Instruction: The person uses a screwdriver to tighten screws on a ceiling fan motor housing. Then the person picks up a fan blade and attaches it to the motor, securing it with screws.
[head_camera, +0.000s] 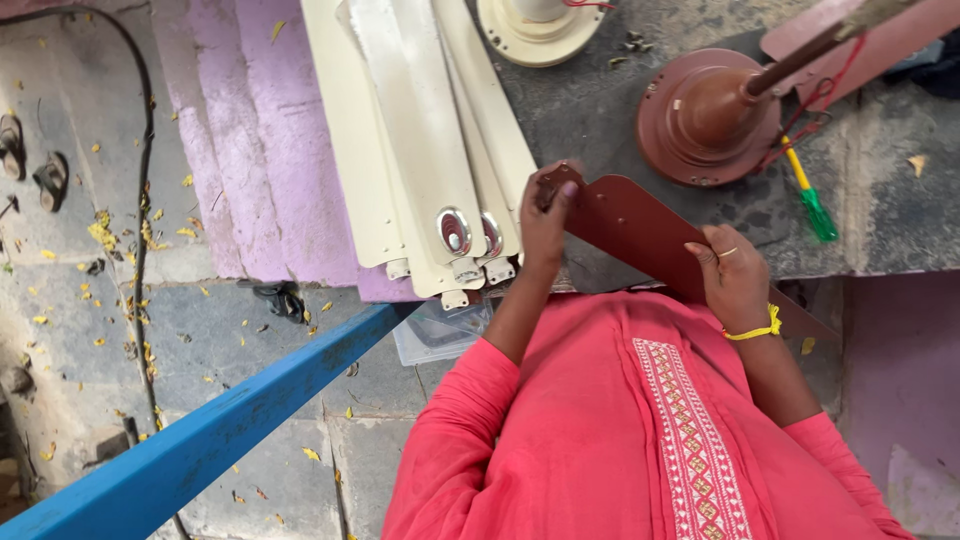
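Brown fan blade: both hands gripping, left hand & right hand.

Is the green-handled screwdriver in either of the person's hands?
No. The green-handled screwdriver lies on the dark worktop, while both the left hand and right hand hold the brown fan blade.

Brown fan blade in hand

You are holding a flat, dark reddish-brown fan blade tilted across the slab edge, its narrow mounting end raised at your left, its wider end running down toward your right.
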